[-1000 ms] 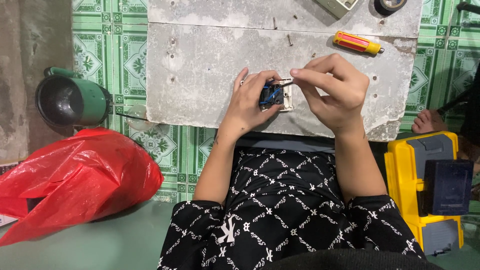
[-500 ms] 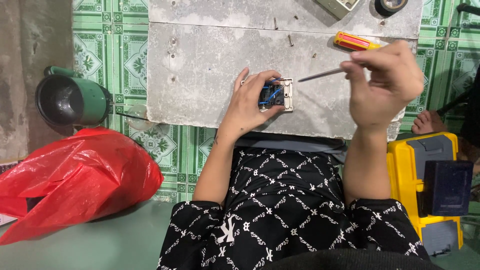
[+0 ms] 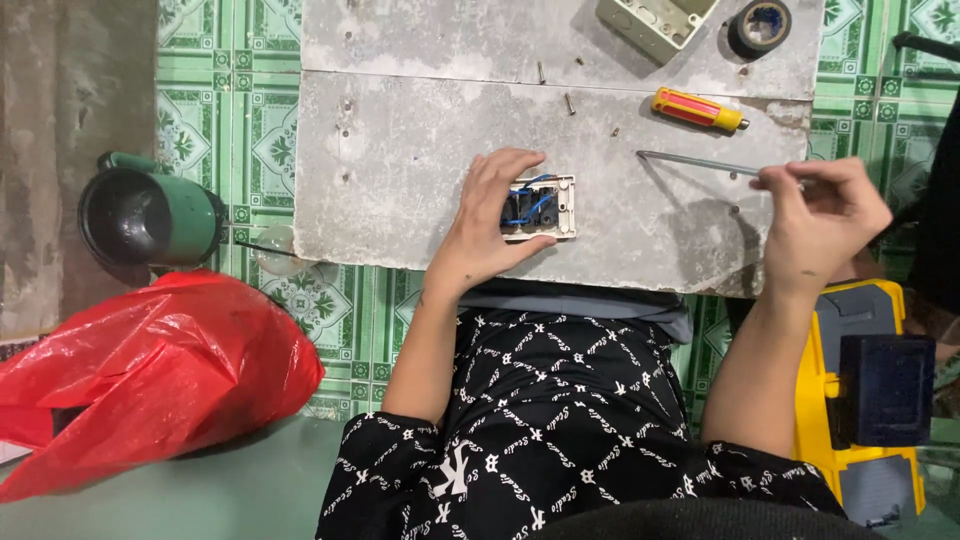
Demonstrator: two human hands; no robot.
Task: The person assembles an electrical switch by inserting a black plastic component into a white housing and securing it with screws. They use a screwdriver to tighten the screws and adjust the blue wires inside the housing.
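While the far left is just clutter, a red plastic bag (image 3: pixel 140 380) slumped on the floor and a green pot (image 3: pixel 150 215) on its side next to the grey board (image 3: pixel 400 170), the action is mid-board. The left hand (image 3: pixel 495 215) is clamped around a white switch module (image 3: pixel 540 208), back side up with blue wires showing, fingers curled over its left edge, wrist bent down, probably pinning it so it can't slide. Above it a couple of loose screws (image 3: pixel 570 103) lie on the board, plus an orange-handled screwdriver (image 3: pixel 697 109) parked well apart. The right hand (image 3: pixel 820 215) is off to the side, fingers pinched together on a thin metal shaft (image 3: pixel 695 164) whose tip points left toward the module; I think it's a screwdriver blade, hard to tell. A yellow tool case (image 3: pixel 860 400) sits below.
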